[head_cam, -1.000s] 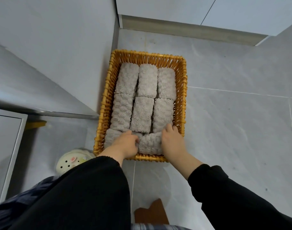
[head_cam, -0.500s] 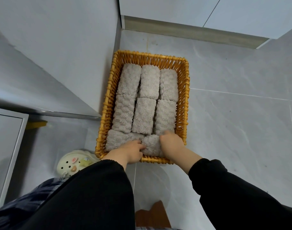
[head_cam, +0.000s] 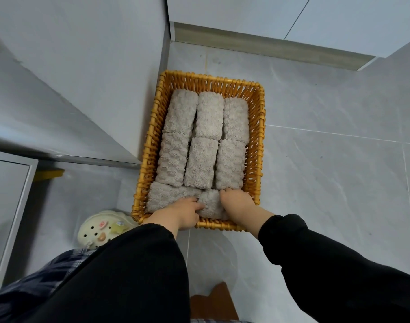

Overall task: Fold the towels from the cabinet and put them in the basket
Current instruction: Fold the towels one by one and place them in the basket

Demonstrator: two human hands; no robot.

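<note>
An orange wicker basket (head_cam: pixel 257 138) stands on the grey tile floor. Several folded grey towels fill it in rows (head_cam: pixel 200 164). Across its near end lie two more: one folded towel (head_cam: pixel 162 198) at the left, and another folded towel (head_cam: pixel 211 203) at the right between my hands. My left hand (head_cam: pixel 181 214) grips that right towel from its left side, fingers curled into it. My right hand (head_cam: pixel 237 203) holds its right end against the basket's near right corner, fingertips tucked down beside the towel.
A grey cabinet side (head_cam: pixel 101 89) rises just left of the basket. A cream clog with charms (head_cam: pixel 101 229) sits on the floor at the near left. A brown wooden piece (head_cam: pixel 213 304) shows at the bottom edge. White cabinet fronts (head_cam: pixel 292 19) line the back.
My left hand slid right, uncovering the left near towel. Both hands closed in on the right near towel and pushed it down into the basket's near end.
</note>
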